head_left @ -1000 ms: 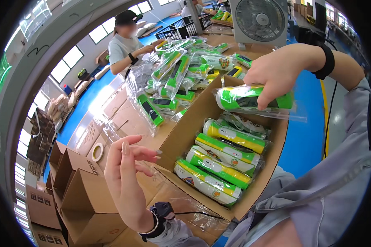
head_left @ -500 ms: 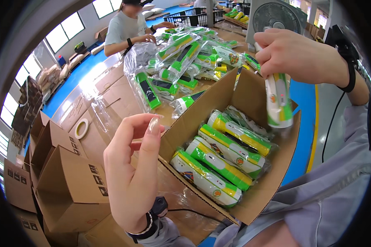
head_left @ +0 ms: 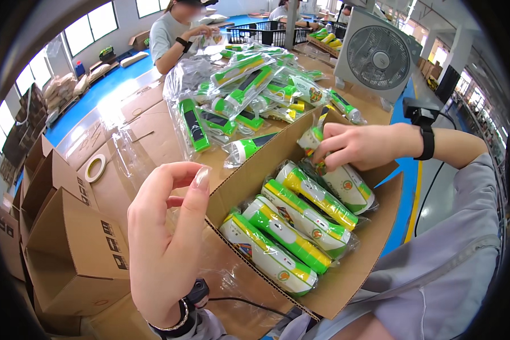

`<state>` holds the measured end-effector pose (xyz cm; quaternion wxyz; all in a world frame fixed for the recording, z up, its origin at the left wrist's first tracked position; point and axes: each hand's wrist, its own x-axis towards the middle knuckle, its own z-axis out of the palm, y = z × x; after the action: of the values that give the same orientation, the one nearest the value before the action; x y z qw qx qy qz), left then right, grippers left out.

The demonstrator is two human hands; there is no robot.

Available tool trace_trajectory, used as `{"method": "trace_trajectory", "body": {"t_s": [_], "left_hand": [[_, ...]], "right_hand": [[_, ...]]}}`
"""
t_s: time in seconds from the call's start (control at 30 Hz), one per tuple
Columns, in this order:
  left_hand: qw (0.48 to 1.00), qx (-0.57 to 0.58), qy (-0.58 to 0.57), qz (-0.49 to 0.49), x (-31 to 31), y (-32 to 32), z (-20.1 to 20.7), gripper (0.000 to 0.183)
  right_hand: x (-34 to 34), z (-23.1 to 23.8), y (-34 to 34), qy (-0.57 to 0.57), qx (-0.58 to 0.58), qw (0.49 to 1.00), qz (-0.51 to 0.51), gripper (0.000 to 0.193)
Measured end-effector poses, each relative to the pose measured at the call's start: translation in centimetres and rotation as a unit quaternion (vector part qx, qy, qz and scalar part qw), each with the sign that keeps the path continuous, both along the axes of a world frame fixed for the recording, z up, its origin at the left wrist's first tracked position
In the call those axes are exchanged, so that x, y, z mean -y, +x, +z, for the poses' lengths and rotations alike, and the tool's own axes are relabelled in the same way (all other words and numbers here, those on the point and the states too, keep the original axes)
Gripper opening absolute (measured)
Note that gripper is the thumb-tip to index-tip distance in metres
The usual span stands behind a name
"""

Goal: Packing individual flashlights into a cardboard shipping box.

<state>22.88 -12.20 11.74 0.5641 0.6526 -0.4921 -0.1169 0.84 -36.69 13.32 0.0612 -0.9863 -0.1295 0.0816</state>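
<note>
A cardboard box (head_left: pixel 241 184) stands before me, tilted in view. Several green, white and yellow tube-shaped devices that look like flashlights (head_left: pixel 289 235), each in a clear bag, lie side by side in it. My right hand (head_left: pixel 345 147) reaches over the far right part of the box, fingers closed round the upper end of another bagged flashlight (head_left: pixel 348 187). This one slants down into the box beside the row; the fingers hide part of it. Beside the box's left wall, my left hand (head_left: pixel 167 226) is raised, loosely curled and holding nothing.
A heap of bagged flashlights (head_left: pixel 255 85) covers the table beyond the box. Open cardboard boxes (head_left: pixel 82 243) and a tape roll (head_left: pixel 95 169) are at left. A box fan (head_left: pixel 379 56) stands far right. A co-worker (head_left: pixel 175 39) handles a bag behind the heap. A cable hangs right.
My right hand has lowered the flashlight from above the box's right side into it, moving left and down. My left hand has hardly moved. The co-worker has raised their hands with a bag.
</note>
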Motion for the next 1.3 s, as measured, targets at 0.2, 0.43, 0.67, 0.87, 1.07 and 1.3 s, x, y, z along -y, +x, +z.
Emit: {"method": "trace_trajectory", "body": {"t_s": [0.2, 0.43, 0.67, 0.87, 1.07, 1.3], "left_hand": [[1.0, 0.022, 0.016, -0.011, 0.0, 0.5, -0.1, 0.025], [0.98, -0.015, 0.156, -0.123, -0.5, 1.5, -0.3, 0.033], [0.961, 0.032, 0.212, -0.174, -0.1, 2.6, 0.0, 0.031], [0.969, -0.004, 0.222, -0.112, 1.6, 8.2, -3.0, 0.041], [0.955, -0.103, 0.278, 0.024, 10.4, 12.8, -7.8, 0.068], [0.955, -0.133, 0.223, 0.143, 19.2, 16.0, -15.9, 0.076]], "right_hand": [[-1.6, 2.0, 0.7, 0.088, 0.043, 0.981, -0.169, 0.02], [-2.2, 0.8, -0.2, -0.232, -0.128, 0.963, -0.048, 0.039], [0.3, -2.7, 0.3, -0.147, -0.058, 0.984, 0.087, 0.034], [0.7, -5.0, 0.9, -0.196, -0.101, 0.967, 0.129, 0.039], [-0.3, -5.4, 2.7, -0.309, -0.287, 0.896, 0.137, 0.077], [-0.7, -6.5, 2.6, -0.339, -0.259, 0.891, 0.153, 0.067]]}}
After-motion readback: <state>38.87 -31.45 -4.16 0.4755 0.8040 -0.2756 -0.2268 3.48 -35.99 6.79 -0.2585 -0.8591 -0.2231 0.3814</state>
